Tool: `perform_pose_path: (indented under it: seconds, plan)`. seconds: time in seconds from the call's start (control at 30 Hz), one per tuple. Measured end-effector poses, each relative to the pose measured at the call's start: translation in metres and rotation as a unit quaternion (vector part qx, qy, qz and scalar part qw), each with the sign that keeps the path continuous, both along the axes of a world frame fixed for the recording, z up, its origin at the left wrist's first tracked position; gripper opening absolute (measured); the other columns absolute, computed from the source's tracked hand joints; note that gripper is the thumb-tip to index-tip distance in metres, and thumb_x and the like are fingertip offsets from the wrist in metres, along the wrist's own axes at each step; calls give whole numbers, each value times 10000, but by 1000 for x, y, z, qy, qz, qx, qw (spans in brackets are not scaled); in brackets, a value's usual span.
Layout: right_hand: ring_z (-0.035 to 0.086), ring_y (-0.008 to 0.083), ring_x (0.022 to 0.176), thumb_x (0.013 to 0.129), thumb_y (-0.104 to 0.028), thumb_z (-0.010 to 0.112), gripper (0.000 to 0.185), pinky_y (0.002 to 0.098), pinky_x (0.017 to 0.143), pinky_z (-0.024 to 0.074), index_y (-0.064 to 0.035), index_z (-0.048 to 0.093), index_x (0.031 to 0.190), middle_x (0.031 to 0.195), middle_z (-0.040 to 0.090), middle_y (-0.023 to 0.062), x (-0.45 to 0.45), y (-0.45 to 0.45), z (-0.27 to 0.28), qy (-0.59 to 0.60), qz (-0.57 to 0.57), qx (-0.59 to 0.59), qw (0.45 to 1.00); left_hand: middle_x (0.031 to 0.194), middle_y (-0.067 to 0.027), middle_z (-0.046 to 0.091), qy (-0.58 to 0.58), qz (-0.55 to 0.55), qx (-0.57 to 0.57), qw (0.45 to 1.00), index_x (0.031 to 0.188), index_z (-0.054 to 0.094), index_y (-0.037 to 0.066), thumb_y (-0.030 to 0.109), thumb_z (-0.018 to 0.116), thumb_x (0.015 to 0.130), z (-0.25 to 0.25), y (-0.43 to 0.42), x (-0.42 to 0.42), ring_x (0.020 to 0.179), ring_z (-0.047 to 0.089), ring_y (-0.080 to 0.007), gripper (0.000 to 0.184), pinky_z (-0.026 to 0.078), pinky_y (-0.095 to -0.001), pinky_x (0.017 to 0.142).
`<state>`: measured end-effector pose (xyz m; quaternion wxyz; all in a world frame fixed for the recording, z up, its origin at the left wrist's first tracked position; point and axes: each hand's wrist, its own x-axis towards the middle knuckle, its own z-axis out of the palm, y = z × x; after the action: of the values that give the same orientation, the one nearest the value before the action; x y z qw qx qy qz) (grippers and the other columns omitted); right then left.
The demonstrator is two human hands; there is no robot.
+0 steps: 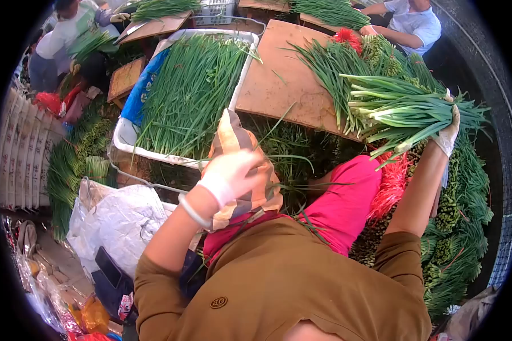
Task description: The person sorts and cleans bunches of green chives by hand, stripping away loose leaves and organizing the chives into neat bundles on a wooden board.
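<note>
In a pale glove, my right hand is closed around a loose bunch of garlic chives, held up at the right. The white stem ends point left and the green leaves trail off behind the hand. My left hand, also gloved, is over my lap by a striped orange and brown cloth. Motion smears its fingers, so their grip does not show. Ahead of it stands a white plastic crate filled with long garlic chives. A few loose leaves lie across my lap.
A wooden board adjoins the crate, with more chives on its right side. Red ties hang below the held bunch. Stacked bundles line the right. A white sack and phone lie left. Two people work beyond.
</note>
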<state>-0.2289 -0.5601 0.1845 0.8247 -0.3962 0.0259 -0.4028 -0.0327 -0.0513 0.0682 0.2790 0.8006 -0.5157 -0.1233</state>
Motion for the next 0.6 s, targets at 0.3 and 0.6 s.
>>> perform_pose_path:
  seconds: [0.3,0.6]
  plan:
    - [569,248,990,804,-210,601,446,416,940,449,-9,521,1194,1042,616,88,36,57,-35,22,-10,-6,1000,1027,-124,634,522,14,-352,777,998,651,-12,301,673,802,13,-125,-51,878,597,-194,370,470,-315,798]
    - [552,297,1075,806,-228,598,297,456,979,425,-64,622,1053,1110,619,141,24,50,-51,21,35,23,999,1107,-134,599,565,-115,-264,773,943,637,-39,142,573,852,19,-51,-13,1025,553,-205,213,412,-311,916]
